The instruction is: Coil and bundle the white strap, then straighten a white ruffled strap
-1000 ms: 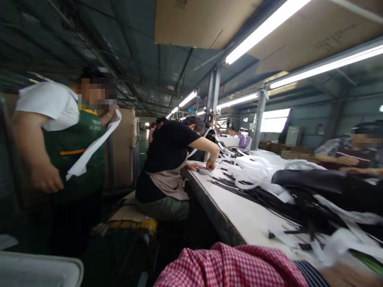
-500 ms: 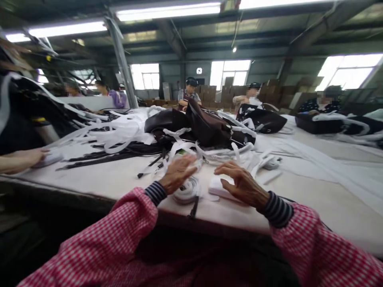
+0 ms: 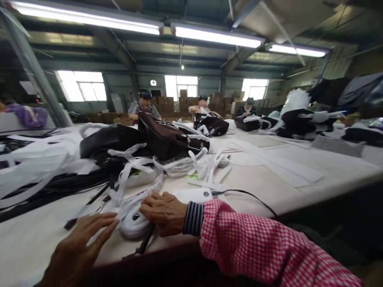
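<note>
One coil of white strap (image 3: 131, 229) lies flat near the front edge of the table (image 3: 249, 177), its layers wound round a small dark centre. The right hand (image 3: 164, 212) rests on its right side, whether gripping I cannot tell; the left hand (image 3: 80, 241), thumb and fingers apart, is just beside its left.

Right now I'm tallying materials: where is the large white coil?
Low in the head view, left of centre: the coil lies on the table between the left hand and the right hand.
</note>
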{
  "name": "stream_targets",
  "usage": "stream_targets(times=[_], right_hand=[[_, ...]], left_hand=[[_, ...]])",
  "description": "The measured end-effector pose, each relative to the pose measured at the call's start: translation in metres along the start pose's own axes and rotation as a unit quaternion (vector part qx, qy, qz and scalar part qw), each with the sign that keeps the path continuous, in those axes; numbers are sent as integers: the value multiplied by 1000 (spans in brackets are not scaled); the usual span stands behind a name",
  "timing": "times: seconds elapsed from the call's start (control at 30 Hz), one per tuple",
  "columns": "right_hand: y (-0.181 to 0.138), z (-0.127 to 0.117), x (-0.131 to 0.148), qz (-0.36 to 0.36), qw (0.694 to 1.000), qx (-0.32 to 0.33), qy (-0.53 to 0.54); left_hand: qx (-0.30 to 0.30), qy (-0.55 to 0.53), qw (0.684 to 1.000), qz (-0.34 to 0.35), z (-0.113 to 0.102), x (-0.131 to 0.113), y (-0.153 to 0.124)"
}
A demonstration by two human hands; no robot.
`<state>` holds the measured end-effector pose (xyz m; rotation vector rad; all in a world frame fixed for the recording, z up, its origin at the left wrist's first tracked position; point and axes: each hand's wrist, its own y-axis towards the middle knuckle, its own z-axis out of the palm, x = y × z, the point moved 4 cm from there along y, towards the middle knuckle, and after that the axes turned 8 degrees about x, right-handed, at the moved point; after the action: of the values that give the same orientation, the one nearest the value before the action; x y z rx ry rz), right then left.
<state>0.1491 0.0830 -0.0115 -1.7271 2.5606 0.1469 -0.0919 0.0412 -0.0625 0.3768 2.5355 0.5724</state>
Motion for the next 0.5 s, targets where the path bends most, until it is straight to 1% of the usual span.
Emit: stream_targets(times=[0.07, 0.13, 0.17, 0.2, 0.23, 0.33, 0.4, 0.43, 0.5], right_hand=[[-12, 0, 3, 12, 1000, -12, 16], [-22, -1, 5, 19, 999, -33, 16], [-24, -1, 6, 17, 999, -45, 9], [-24, -1, 7, 7, 998, -56, -3], [-23, 0, 9, -5, 998, -65, -15], [-16, 3, 12, -38, 996, -74, -30], [-11, 5, 12, -43, 996, -73, -9], [-9, 4, 11, -45, 996, -73, 15], [-5, 1, 5, -42, 991, -88, 92]], left_hand=[[5, 12, 1000, 26, -1, -17, -5], [14, 15, 999, 30, -8, -40, -8], [28, 14, 999, 25, -10, -50, -8], [24, 9, 1000, 7, -14, -58, -8], [39, -1, 999, -18, -15, -64, -8], [80, -21, 990, -113, -13, -69, -10], [102, -40, 981, -158, -11, -66, -13], [107, -54, 978, -171, -10, -65, -14], [106, -85, 976, -170, -8, -62, -12]])
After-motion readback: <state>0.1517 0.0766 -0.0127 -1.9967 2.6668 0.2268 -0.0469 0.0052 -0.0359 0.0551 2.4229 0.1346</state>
